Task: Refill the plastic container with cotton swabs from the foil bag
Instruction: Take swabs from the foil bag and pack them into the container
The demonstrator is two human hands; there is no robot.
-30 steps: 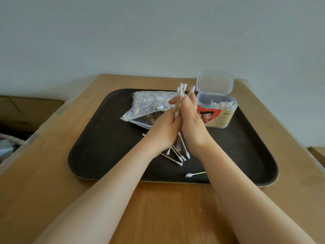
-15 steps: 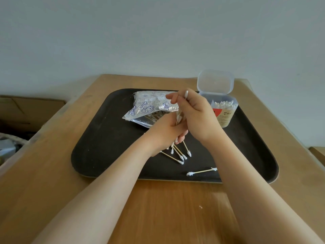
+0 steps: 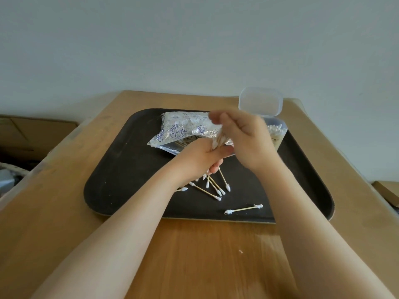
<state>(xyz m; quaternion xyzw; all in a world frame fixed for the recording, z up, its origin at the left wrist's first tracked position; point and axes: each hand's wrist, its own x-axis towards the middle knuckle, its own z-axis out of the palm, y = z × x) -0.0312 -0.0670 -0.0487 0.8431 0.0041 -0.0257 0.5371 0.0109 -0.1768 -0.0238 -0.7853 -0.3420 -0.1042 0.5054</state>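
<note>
A silver foil bag with blue drawings lies on the black tray, its open mouth towards me with swab sticks showing. The clear plastic container stands at the tray's back right, lid flipped up, white swab heads inside. My left hand is closed around a bunch of cotton swabs whose lower ends fan out on the tray. My right hand, blurred, pinches the bunch's upper ends just above the left hand and partly hides the container.
One loose swab lies near the tray's front edge. The tray rests on a wooden table against a pale wall. Cardboard boxes sit off the table's left side, and another surface edge shows at the far right.
The bunch, held upright between both hands, came down. My right hand shifted up and right over the top of the bunch; my left hand stayed low, gripping the swabs.
</note>
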